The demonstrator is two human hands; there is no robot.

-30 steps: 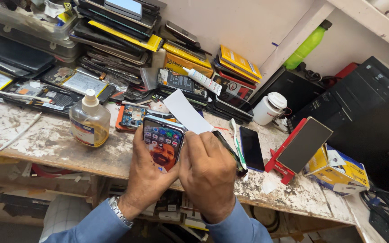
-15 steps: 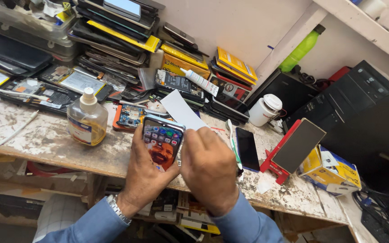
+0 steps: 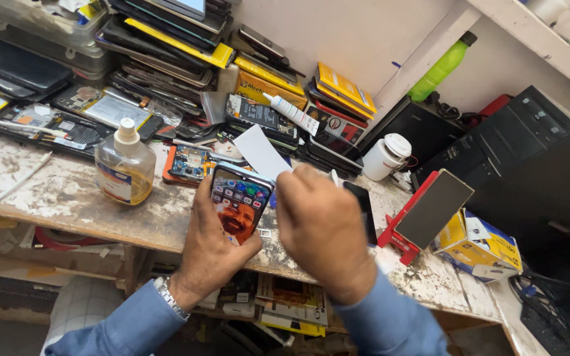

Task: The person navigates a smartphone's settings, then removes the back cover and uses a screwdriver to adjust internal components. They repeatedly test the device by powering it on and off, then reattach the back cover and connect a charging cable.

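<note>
My left hand [image 3: 209,254] holds a smartphone [image 3: 237,201] upright from below, its lit screen showing app icons and a picture. My right hand [image 3: 321,231] is closed beside the phone's right edge, fingers pinched at the top corner, where a white rectangular card or film sheet [image 3: 260,153] sticks up behind the phone. Whether the right hand grips the sheet itself is hidden by the fingers. Both wrists wear blue sleeves; a metal watch sits on the left wrist.
A clear bottle with yellowish liquid [image 3: 125,165] stands left on the stained workbench [image 3: 54,198]. Stacked phones and parts [image 3: 166,46] fill the back. A white cup [image 3: 387,156], red phone stand [image 3: 427,211], yellow-blue box [image 3: 479,244] and black computer case [image 3: 536,165] sit right.
The view has shifted slightly; my hands and the phone stay together at the bench's front edge, with my right hand risen toward the phone's top right corner.
</note>
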